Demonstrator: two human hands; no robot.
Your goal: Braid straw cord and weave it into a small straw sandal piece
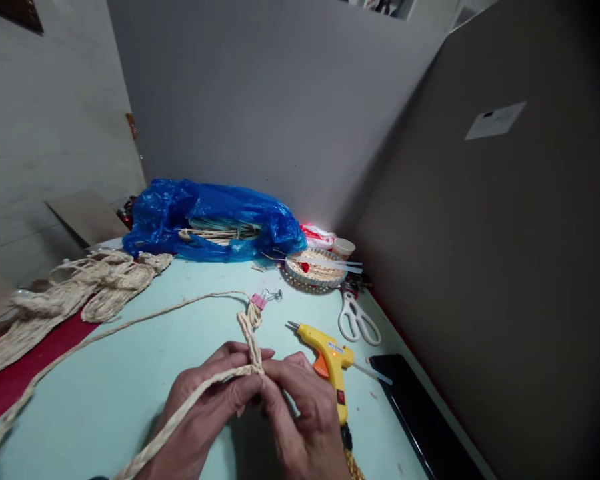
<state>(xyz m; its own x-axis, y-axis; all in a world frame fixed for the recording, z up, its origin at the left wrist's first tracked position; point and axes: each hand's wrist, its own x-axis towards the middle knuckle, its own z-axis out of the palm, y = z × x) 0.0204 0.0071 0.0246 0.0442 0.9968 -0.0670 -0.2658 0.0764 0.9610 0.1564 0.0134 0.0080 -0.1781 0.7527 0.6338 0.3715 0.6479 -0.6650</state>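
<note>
A pale braided cord [251, 343] rises from between my fingertips at the front middle of the table. My left hand [205, 400] pinches it from the left, while one long strand drapes over that hand toward the lower left. From the right, my right hand [300, 413] pinches the same spot, thumb and forefinger pressed against the cord. A pink binder clip [260, 301] is clamped at the cord's far end. Another length trails from there across the table to the left edge. The exact joint under my thumbs is partly hidden.
Right of my hands lies a yellow glue gun [333, 353] with a glue stick in it. Beyond are white-handled scissors [357, 320], a small round basket [315, 270] and a blue plastic bag [220, 200]. Woven soles [105, 287] lie left; a black phone-like slab [420, 413] lies right.
</note>
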